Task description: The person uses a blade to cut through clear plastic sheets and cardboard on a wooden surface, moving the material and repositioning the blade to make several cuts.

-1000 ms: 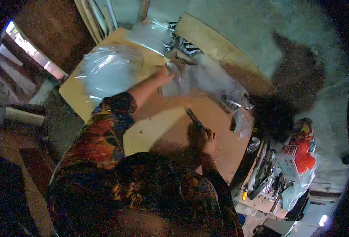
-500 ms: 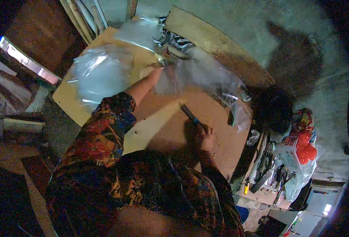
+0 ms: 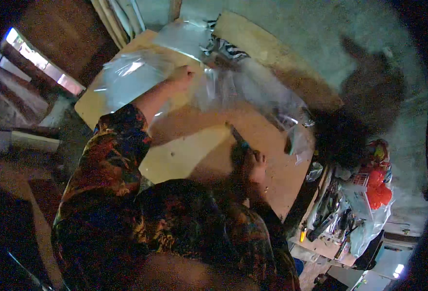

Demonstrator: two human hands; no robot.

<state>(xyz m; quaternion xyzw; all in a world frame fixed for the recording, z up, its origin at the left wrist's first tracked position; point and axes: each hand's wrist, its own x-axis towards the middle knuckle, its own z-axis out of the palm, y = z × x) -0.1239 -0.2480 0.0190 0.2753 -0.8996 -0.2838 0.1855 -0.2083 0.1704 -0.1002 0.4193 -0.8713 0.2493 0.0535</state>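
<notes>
My right hand (image 3: 256,169) is closed around a long, narrow, dark tool (image 3: 238,134) with a blue-green part near the grip. The tool points away from me over the wooden board (image 3: 194,150); its exact kind is not clear. Farther off, my left hand (image 3: 180,78) is closed, its fingers curled together. Whatever it may hold is too small and blurred to make out. It hovers or rests between a fanned pile of clear plastic sheets or bags (image 3: 136,77) on its left and more clear plastic (image 3: 223,89) on its right.
Another stack of clear plastic (image 3: 182,39) lies at the board's far end, near a zebra-striped cloth (image 3: 226,48). A curved wooden panel (image 3: 253,36) borders the far side. To the right stand a white basket (image 3: 357,199), a red bag (image 3: 379,191) and a yellow lighter-like item (image 3: 303,235).
My left hand has drawn left, away from the plastic on the right and toward the fanned pile. My right hand keeps the dark tool in nearly the same place. The whole view has shifted slightly.
</notes>
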